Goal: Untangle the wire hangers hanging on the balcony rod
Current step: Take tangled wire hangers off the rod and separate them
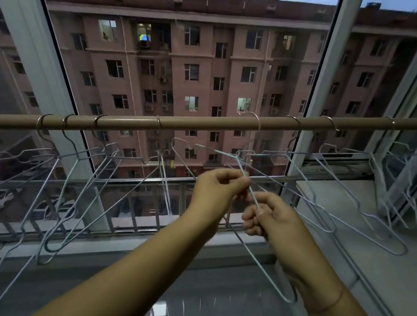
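While the big window (213, 66) shows the tall pink building across the way, I stand at the long brown balcony rod (206, 124) that goes from one side to the other in front of me. Lots of thin wire hangers hang on it by their hooks. One bunch (40, 121) is on the left, and their wires cross over each other low down. Another bunch (332, 123) is on the right, and their long ends lie near the white ledge (355, 197).

In the middle is the one pale hanger (254, 199) I am working on. It slants down from just under the rod to below my wrists. I cannot tell if its hook is on the rod.

Both my hands hold this hanger. My left hand (221, 185) pinches the wire higher up, with the fingers curled round it. My right hand (271, 218) pinches it just below, between thumb and fingers. The two hands are close together.

I think I am in the middle of the job, pulling this one hanger out from the others. Other wires cross it just above my left hand. Next I need to find where it is caught, then turn it and slide it out slowly, so I do not drag the other hangers along.
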`<action>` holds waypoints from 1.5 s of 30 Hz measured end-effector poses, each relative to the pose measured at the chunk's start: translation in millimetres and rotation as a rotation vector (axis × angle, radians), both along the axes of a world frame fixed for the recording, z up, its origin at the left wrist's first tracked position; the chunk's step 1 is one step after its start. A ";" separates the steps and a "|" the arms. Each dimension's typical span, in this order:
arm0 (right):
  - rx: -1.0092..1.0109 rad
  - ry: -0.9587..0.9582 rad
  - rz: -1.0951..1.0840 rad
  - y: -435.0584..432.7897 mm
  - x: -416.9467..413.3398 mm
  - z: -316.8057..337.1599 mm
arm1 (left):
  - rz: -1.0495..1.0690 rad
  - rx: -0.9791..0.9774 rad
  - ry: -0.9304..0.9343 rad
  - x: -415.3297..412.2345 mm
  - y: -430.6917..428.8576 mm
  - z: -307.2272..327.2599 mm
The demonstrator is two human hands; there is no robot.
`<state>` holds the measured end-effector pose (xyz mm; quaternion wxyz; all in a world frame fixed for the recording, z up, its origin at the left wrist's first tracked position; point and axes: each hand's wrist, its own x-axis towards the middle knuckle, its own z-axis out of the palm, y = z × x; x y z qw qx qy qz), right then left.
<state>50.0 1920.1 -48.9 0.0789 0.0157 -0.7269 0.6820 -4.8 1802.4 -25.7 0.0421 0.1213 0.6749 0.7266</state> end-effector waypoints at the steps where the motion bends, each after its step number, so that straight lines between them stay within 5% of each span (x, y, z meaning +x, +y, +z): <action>1: 0.014 0.003 0.015 -3.9 -4.5 5.6 | 0.012 -0.008 0.002 -3.8 -2.6 4.6; 14: 0.219 -0.190 0.079 -37.1 -37.2 7.1 | 0.158 -0.055 -0.139 -37.4 -24.9 -3.7; 18: 0.307 -0.228 0.050 -28.0 -28.7 -2.5 | 0.332 -0.104 -0.008 -32.2 -19.6 -11.5; 21: 0.298 -0.170 -0.029 -7.1 -20.5 -5.5 | 0.430 -0.165 0.252 -19.5 -4.6 -10.2; 26: 0.243 0.031 -0.199 47.3 -5.6 9.2 | 0.261 -0.148 0.419 -2.8 44.2 5.7; 34: 0.363 0.266 -0.519 168.6 -0.2 31.5 | 0.092 -0.125 0.367 9.0 162.3 20.4; 41: 0.536 0.240 -0.507 244.7 -0.8 26.7 | 0.087 -0.054 0.271 18.7 247.1 14.6; 45: 0.541 0.223 -0.401 251.6 -6.6 22.7 | 0.267 -0.087 0.272 15.4 259.1 4.6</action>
